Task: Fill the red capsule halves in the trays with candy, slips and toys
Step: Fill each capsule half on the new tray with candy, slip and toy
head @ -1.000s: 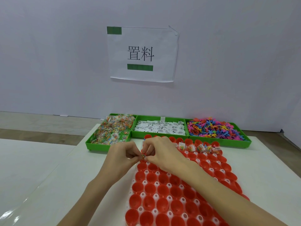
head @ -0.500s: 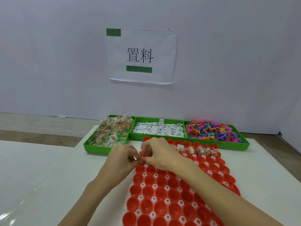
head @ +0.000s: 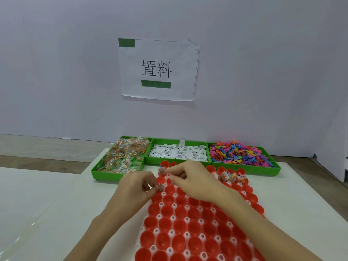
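- The left hand pinched a small candy packet between thumb and fingertips, just above the red capsule halves near the far-left corner of the white tray.
- A moment before, both hands had worked one packet together; now they had come apart, the right hand pinching near another packet at the tray's far edge. Whether its grip truly closed on that packet could not be told.
- This likely meant a strip had been split, leaving one packet per hand to drop.
- Only the far row held packets; slips and toys lay untouched in green bins along the counter's far edge.
- The capsule halves sat mouths upward, long axes upright; the pinched packet was too small to judge its axis.
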Demonstrator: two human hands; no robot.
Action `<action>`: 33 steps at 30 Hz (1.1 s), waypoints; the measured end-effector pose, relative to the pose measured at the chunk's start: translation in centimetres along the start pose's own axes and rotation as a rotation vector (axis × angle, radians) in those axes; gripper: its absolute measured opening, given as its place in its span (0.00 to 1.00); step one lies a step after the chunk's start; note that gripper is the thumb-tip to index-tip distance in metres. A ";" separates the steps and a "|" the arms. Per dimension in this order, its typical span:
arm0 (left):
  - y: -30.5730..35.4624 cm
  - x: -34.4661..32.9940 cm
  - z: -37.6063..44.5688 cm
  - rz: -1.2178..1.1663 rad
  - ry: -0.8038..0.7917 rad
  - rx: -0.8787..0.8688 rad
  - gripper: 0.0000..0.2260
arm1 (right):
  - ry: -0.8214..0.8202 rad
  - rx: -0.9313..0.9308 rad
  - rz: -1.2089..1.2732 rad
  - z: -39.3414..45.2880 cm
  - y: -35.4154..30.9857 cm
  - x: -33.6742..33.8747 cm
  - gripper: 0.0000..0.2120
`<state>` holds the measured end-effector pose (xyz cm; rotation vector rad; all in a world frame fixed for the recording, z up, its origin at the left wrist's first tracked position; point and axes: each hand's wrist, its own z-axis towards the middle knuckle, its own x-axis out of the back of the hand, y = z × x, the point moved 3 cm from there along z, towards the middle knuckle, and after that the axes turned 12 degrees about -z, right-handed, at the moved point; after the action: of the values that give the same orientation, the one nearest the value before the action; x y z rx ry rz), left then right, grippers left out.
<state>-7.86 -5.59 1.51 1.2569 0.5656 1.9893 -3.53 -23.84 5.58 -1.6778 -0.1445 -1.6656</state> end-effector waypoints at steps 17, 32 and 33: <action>-3.9 3.3 1.5 0.160 0.344 0.117 0.07 | 0.444 -0.307 0.795 -10.7 11.8 4.6 0.13; -6.2 3.1 8.5 0.706 -0.138 0.174 0.14 | 0.482 -0.336 0.872 -11.8 11.9 5.4 0.14; -6.3 3.1 8.6 0.708 -0.135 0.173 0.13 | 0.484 -0.337 0.876 -11.8 11.9 5.5 0.14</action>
<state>1.10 0.83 2.76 1.8716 0.2377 2.4214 -5.63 -41.24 3.93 -1.2076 1.0066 -1.3655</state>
